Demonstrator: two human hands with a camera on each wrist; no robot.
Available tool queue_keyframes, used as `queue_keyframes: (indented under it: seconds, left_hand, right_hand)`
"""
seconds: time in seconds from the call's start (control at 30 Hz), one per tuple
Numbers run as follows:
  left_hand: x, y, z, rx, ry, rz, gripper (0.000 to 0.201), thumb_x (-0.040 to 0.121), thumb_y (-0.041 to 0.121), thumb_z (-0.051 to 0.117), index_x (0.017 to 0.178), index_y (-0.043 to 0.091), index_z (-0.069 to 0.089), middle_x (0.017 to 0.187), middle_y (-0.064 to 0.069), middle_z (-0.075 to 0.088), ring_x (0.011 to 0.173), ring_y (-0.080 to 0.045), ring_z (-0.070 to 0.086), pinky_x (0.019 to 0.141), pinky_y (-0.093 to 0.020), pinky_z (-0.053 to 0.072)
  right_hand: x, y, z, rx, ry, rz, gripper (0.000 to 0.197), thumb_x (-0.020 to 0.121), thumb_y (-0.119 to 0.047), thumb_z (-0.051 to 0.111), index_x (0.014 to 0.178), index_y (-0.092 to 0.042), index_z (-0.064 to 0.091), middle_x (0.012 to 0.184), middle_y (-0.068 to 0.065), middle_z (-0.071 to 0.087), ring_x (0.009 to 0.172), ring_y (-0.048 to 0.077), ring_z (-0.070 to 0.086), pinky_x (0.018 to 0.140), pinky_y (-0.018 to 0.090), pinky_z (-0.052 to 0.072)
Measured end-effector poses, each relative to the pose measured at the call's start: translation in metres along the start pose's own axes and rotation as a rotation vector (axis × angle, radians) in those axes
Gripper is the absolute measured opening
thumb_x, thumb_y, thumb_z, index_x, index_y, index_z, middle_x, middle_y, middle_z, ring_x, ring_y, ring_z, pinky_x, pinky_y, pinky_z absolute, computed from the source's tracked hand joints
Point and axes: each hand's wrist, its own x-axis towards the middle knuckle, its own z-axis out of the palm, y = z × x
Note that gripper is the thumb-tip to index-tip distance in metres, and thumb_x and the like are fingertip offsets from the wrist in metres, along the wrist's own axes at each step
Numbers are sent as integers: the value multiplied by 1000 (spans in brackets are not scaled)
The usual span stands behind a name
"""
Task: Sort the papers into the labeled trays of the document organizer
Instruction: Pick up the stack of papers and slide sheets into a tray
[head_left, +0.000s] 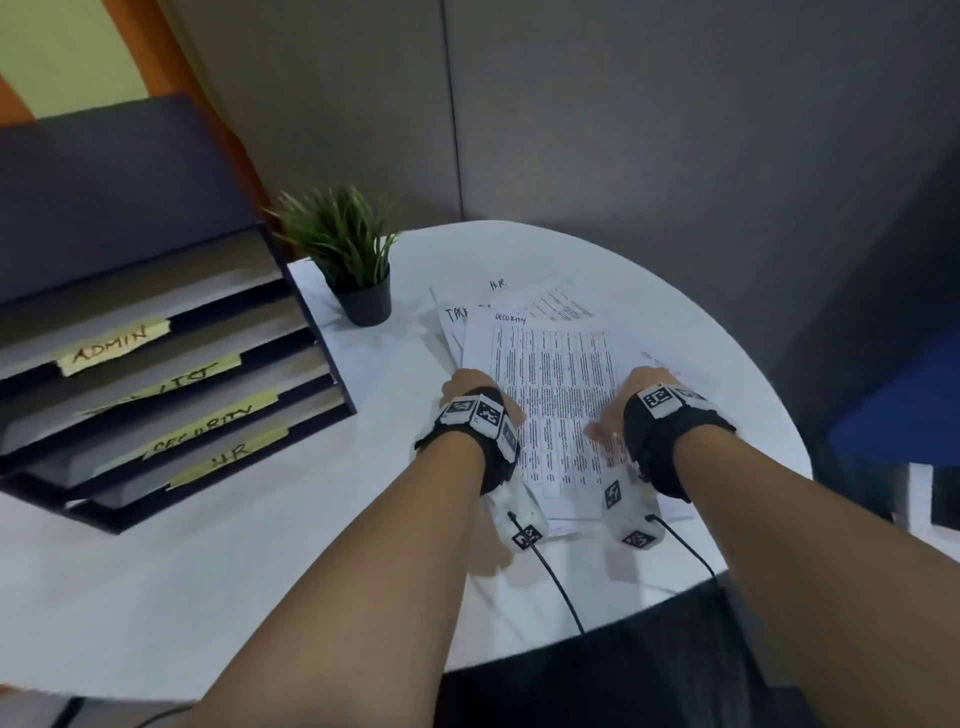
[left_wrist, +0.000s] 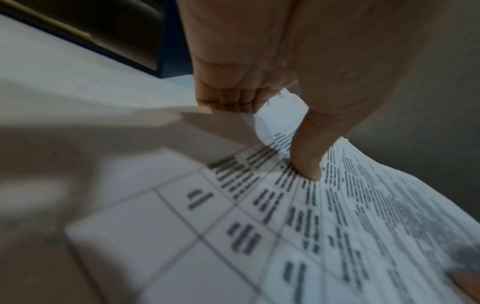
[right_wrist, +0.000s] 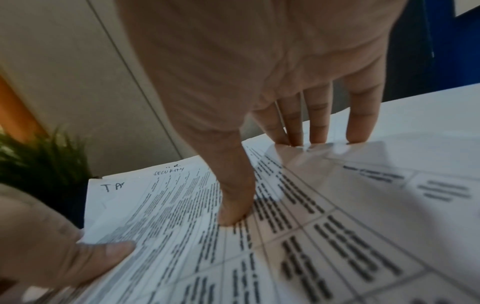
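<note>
White sheets are lying fanned in a loose stack on the round table, right of the organizer. Most handwritten headings are being covered: only "SECURITY" on the top sheet, "HR" on a far one and a cut-off "TA" are reading clearly. Print on the sheets is blurring in both wrist views. The left hand is pinching the top sheet's left edge, its fingers curling under and its thumb pressing on top. The right hand is gripping the right edge, its fingers tucking beneath the paper and its thumb pressing down. Yellow tape labels are marking the trays ADMIN, SECURITY and HR; a fourth label is proving illegible. What the trays are holding cannot be made out. A potted plant is standing just beyond the stack.
</note>
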Motion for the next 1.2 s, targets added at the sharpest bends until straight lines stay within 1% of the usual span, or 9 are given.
queue_keyframes:
  seconds: [0.17, 0.33, 0.43, 0.57, 0.77, 0.9, 1.03, 1.1, 1.2]
  left_hand:
    - [-44, -28, 3, 33, -27, 45, 45, 79, 29, 73, 117, 8, 59, 114, -10, 63, 104, -26, 63, 83, -32, 51]
    - [-62, -45, -1, -81, -7, -19, 22, 78, 19, 63, 93, 9, 51, 79, -2, 55, 55, -14, 49, 44, -18, 35]
    - [-67, -48, 0, -236, 21, -53, 29, 81, 17, 57, 106, 3, 59, 87, -8, 61, 67, -22, 59, 54, -24, 45]
    - [-56, -42, -10, -355, 5, -64, 36, 89, 18, 53, 119, -2, 58, 117, -16, 65, 105, -30, 64, 94, -38, 50]
    - [-12, -29, -13, -340, 40, -46, 67, 78, 23, 51, 142, 11, 37, 140, -16, 46, 118, -36, 54, 99, -42, 48]
    - [2, -13, -16, -487, -28, -47, 91, 81, 27, 57, 155, 27, 4, 155, -10, 26, 135, -34, 39, 107, -42, 40]
    - [9, -17, -16, -650, -25, -141, 93, 81, 28, 67, 153, 5, 12, 152, -12, 35, 134, -31, 44, 108, -40, 40]
    - [3, -29, -24, -627, -46, -104, 70, 83, 23, 71, 142, 0, 40, 140, -15, 51, 125, -29, 54, 93, -29, 46]
    - [-12, -47, -36, -521, -86, -77, 63, 84, 18, 73, 138, 0, 46, 140, -15, 51, 127, -28, 52, 68, -21, 43]
  right_hand:
    - [-41, 19, 22, 57, -27, -62, 52, 57, -45, 85, 89, -13, 61, 93, 6, 65, 80, 27, 64, 73, 35, 56]
    - [-61, 37, 27, 66, 47, -120, 73, 53, -49, 86, 110, -16, 56, 110, 6, 60, 101, 28, 59, 86, 40, 54]
    - [-58, 42, 31, 201, 117, -142, 38, 66, -24, 76, 99, -14, 59, 100, 7, 63, 87, 27, 63, 79, 38, 57]
    - [-38, 31, 3, 352, 269, -195, 10, 83, -16, 58, 93, -17, 60, 86, 6, 64, 70, 25, 62, 66, 30, 51]
    - [20, -1, -43, 147, 300, -243, 32, 82, -19, 66, 114, -17, 62, 107, 9, 65, 93, 29, 63, 76, 30, 50]
    - [45, 0, -14, 31, 132, -68, 76, 71, -63, 66, 128, -16, 49, 124, 14, 54, 109, 35, 57, 90, 39, 49]
    - [33, -3, -2, 60, 7, -1, 82, 48, -76, 73, 98, -13, 61, 103, 12, 66, 90, 31, 66, 80, 37, 53]
    - [20, -2, -2, 128, -90, -3, 67, 46, -70, 79, 75, -10, 70, 72, 7, 73, 66, 26, 71, 71, 35, 57]
    - [-13, 4, 5, 207, -129, 0, 49, 60, -53, 84, 60, -9, 63, 57, 5, 67, 52, 20, 63, 60, 26, 50]
